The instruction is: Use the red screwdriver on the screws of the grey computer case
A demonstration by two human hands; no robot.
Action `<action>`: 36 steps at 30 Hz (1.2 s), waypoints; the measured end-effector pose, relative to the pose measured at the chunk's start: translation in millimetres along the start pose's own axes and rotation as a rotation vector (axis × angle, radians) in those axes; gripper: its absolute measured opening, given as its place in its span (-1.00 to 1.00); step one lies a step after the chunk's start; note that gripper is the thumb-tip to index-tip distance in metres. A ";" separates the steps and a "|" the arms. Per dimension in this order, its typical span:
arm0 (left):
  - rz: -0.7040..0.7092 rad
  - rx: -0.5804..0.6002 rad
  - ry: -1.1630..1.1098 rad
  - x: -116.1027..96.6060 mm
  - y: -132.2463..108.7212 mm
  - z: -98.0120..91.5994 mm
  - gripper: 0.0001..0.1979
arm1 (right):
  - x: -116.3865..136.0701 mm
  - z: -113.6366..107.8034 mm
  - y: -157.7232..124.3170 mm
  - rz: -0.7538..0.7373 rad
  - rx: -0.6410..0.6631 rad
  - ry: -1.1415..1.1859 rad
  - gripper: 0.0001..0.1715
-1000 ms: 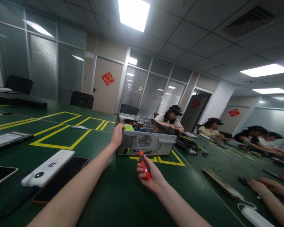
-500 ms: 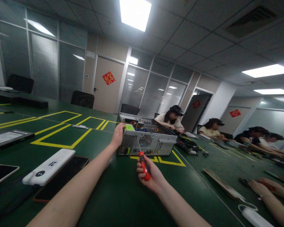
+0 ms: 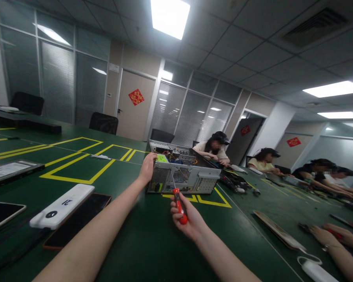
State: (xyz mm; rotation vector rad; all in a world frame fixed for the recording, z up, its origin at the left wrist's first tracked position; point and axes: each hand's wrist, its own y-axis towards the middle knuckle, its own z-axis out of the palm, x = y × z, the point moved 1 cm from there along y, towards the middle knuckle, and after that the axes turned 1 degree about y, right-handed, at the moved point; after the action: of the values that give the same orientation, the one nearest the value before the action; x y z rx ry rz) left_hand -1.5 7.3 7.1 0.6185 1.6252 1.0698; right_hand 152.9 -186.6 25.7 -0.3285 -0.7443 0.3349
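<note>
An open computer case (image 3: pixel 201 178) lies on the green table, its back panel facing me and wires showing inside. My left hand (image 3: pixel 147 169) grips the case's left corner, beside a yellow-green label (image 3: pixel 161 158). In my right hand (image 3: pixel 188 215) is a screwdriver (image 3: pixel 181 207) with a red and black handle, fingers wrapped round it. Its shaft points up and slightly left at the back panel, near the round fan grille. Whether the tip sits in a screw is too small to tell.
To my left lie a white power bank (image 3: pixel 63 205), a dark phone (image 3: pixel 79 219), another phone (image 3: pixel 4 215) and a hard drive (image 3: pixel 13 172). Black parts (image 3: pixel 235 181) lie right of the case. A neighbour's hands (image 3: pixel 326 237) work at the right edge; other people sit beyond.
The view has shifted very slightly. Both hands, the screwdriver and the computer case keep practically the same positions relative to one another.
</note>
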 end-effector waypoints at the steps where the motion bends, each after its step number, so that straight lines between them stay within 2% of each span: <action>1: -0.001 -0.001 0.000 0.1 -0.1 -0.2 -0.55 | -0.1 0.6 -0.4 -0.002 -0.013 0.004 -0.72; 8: -0.005 0.004 -0.002 1.7 0.0 -0.3 -0.57 | -0.3 -1.7 1.5 0.049 -0.056 0.007 -0.69; 16: 0.003 0.010 0.004 -0.2 0.6 -0.8 -0.56 | -0.4 -3.9 4.4 -0.037 -0.137 -0.093 -0.73; 28: -0.020 0.009 0.002 -0.8 0.4 -1.1 -0.56 | -0.1 -7.0 5.0 0.047 -0.032 0.004 -0.66; 36: -0.019 0.005 -0.007 -0.7 0.6 -1.1 -0.57 | -2.0 -5.1 3.1 0.053 -0.061 0.005 -0.78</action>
State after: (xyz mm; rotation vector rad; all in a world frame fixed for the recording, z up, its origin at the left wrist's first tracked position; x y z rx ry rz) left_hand -2.4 6.6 8.0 0.6081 1.6249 1.0493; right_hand 154.6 -185.4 19.8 -0.4070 -0.7430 0.3624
